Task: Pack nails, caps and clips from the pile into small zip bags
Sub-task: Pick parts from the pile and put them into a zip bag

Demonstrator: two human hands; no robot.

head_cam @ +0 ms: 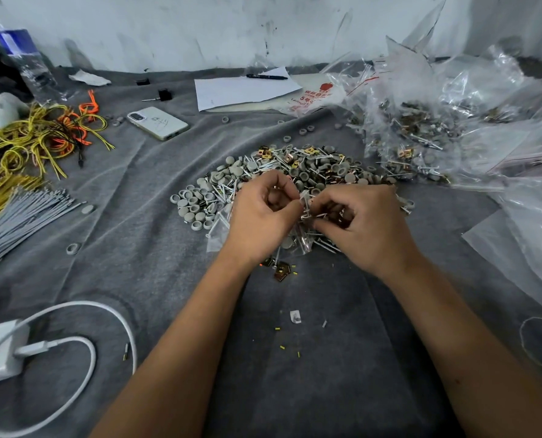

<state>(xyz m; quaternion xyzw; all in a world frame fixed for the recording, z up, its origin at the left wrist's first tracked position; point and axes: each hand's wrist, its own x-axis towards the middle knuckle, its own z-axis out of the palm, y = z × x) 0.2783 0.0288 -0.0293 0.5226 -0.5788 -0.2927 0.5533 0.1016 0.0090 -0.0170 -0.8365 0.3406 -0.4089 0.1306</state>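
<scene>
While filled clear bags (421, 137) heap up at the right, the mound of grey caps, steel nails and brass clips (282, 175) remains large; left hand (260, 213) and right hand (358, 222) pinch a small clear zip bag (298, 238) over its near edge.

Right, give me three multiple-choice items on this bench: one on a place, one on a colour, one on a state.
1. Where does the pen lie?
A. on the paper
B. on the phone
C. in the pile

2. What colour are the caps?
A. orange
B. grey
C. blue

3. What are the hands doing?
A. resting flat on the cloth
B. holding the charger
C. both pinching a small clear bag over the pile

Key: 1 A, the pen sits across the sheet's far edge. 2 B, the round caps in the pile are grey. 3 C, the left hand and right hand meet with fingers curled on the bag.
</scene>
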